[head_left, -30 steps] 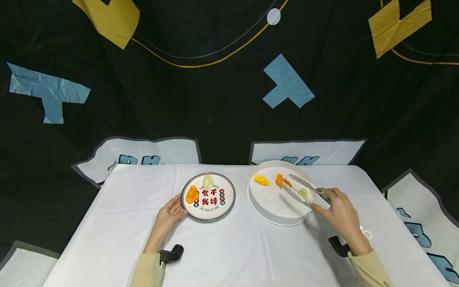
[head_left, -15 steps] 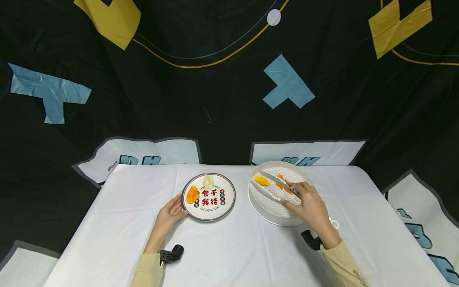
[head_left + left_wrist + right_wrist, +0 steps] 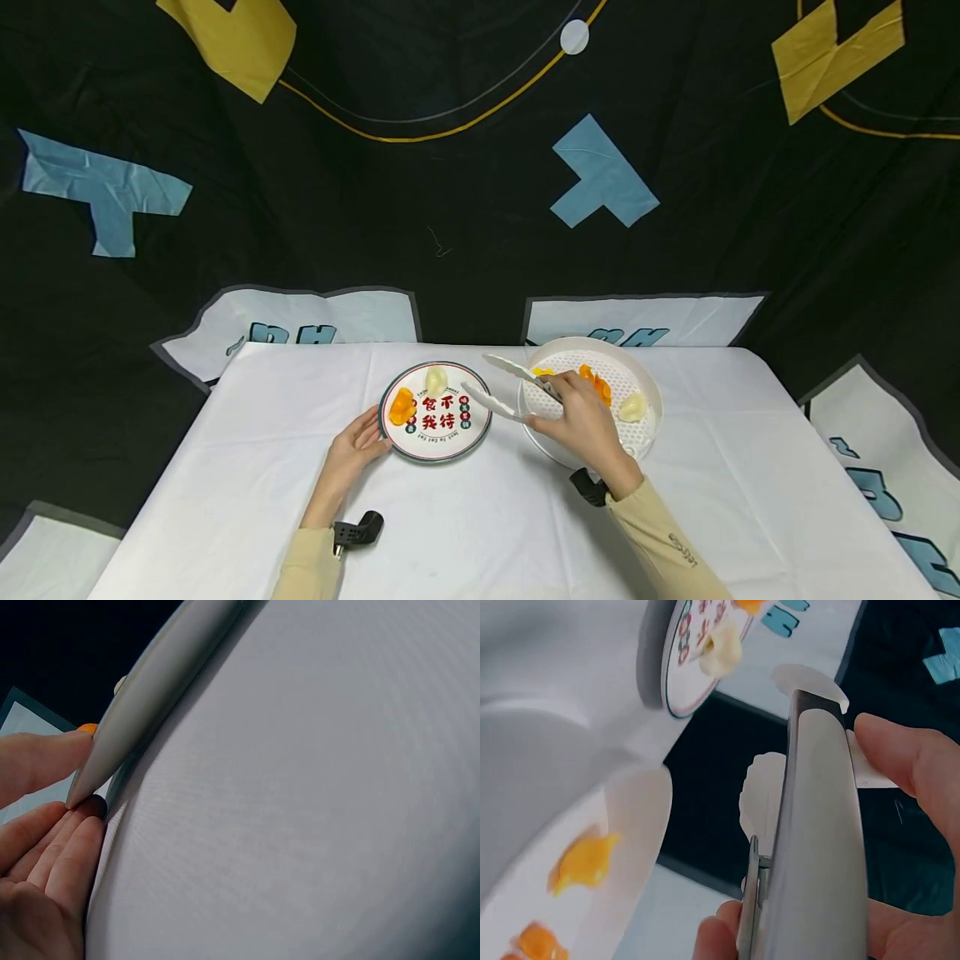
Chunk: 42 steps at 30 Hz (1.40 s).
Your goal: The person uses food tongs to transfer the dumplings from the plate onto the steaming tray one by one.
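Observation:
My left hand (image 3: 356, 442) pinches the near left rim of a white plate (image 3: 465, 437) with red characters; in the left wrist view the thumb lies over the rim, fingers beneath. On it lie a lumpy orange piece (image 3: 402, 407) and a pale one (image 3: 436, 382), both like dumplings. My right hand (image 3: 581, 421) grips metal tongs (image 3: 491, 404), tips spread with nothing between them, near the plate's right edge. Beneath that hand is a round white tray (image 3: 546, 446) with a dimpled bottom. It holds a yellow piece (image 3: 586, 862), orange pieces (image 3: 596, 385) and a pale piece (image 3: 633, 407).
A white cloth (image 3: 450, 533) covers the table. Behind its far edge hangs a black curtain (image 3: 450, 233) with blue and yellow shapes. A black wrist camera (image 3: 360, 531) sits on the left wrist and another (image 3: 588, 487) on the right.
My right hand has carried the spread tongs leftward across the tray, from the pale piece past the yellow piece to the plate's right edge. The left hand and plate have stayed put.

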### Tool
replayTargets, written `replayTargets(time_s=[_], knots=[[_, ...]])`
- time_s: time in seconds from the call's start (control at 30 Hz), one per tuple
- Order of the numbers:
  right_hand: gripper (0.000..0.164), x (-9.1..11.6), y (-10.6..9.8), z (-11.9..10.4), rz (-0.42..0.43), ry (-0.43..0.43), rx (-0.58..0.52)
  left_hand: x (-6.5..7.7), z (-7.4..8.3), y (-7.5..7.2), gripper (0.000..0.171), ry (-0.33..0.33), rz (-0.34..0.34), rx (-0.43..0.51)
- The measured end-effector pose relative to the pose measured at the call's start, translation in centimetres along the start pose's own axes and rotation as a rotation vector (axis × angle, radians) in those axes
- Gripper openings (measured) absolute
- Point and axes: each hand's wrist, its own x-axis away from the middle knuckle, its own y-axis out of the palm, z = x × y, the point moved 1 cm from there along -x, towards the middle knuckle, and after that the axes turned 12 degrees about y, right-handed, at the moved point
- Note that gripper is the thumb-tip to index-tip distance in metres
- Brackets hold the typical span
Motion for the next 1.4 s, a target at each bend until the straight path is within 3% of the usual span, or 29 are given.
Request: replayTargets(time_s=[0.63,1.07,1.4], knots=[[0.066,-1.2,6.4,-4.0,-0.082,0.004,0.096,0.0,0.0,0.0,0.068,-0.011,0.01,0.021],[0.066,-1.7,7.9,-4.9,-0.081,0.043,0.128,0.0,0.0,0.0,0.069,-0.016,0.015,0.01],[0.051,-1.6,8.4,-5.0,-0.066,0.037,0.117,0.1,-0.1,-0.1,0.069,0.001,0.01,0.016]])
